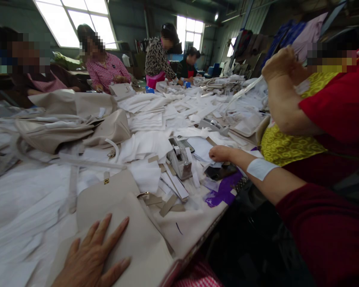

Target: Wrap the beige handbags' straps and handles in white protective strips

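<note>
My left hand [92, 253] lies flat with fingers spread on a beige handbag [137, 239], pressing on its front panel. The bag's flap [107, 195] is folded back and carries a small gold clasp [107, 180]. Stretched out to the right, my right hand [219, 154] has its fingers closed at the edge of some thin white sheets [201, 146]; the fingertips are partly hidden. A pale patch [261, 169] is on that forearm. Just left of this hand stands a grey tape dispenser [181, 161].
A purple plastic piece [224, 189] lies near the table edge. Beige strips [168, 205] are scattered beside the bag. More beige bags [71, 127] and white sheets [146, 111] cover the table. A co-worker in red sleeves [341, 103] sits close on the right; several others work across the table.
</note>
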A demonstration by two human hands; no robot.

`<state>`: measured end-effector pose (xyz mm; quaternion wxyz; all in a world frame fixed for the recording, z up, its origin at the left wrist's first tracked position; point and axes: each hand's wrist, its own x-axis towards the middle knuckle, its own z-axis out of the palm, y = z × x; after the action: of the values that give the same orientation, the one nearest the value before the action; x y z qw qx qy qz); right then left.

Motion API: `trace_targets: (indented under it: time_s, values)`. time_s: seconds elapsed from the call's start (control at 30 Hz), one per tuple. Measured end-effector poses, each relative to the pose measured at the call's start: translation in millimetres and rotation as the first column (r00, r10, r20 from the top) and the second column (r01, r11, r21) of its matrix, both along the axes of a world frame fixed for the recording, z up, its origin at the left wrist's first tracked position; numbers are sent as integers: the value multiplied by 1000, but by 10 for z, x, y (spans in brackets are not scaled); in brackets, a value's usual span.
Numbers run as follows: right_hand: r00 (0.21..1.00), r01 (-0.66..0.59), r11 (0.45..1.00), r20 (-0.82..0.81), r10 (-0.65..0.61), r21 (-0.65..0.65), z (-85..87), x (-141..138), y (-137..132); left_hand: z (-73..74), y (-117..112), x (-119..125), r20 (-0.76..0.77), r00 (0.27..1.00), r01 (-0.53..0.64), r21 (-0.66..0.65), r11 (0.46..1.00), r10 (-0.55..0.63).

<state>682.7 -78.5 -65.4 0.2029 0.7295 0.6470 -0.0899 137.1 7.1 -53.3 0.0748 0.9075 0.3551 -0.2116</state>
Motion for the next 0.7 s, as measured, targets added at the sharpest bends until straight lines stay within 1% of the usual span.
trace_targets:
  time_s: [0.13, 0.2, 0.47, 0.7]
  values:
    - [1000, 29, 999, -6, -29, 20, 129, -1, 11, 1, -2, 1, 2, 1000, -3, 2, 1000, 3]
    - [999, 45, 999, -18, -45, 13, 165, -35, 16, -12, -1, -4, 4, 1000, -5, 1, 1000, 5]
    - [991, 134, 990, -16, -134, -40, 127, -244, 108, -51, 2, -12, 10, 1000, -22, 0, 1000, 22]
    - [985, 173, 983, 26, -171, -56, 210, -209, 133, -93, 15, -49, 39, 999, -37, 3, 999, 37]
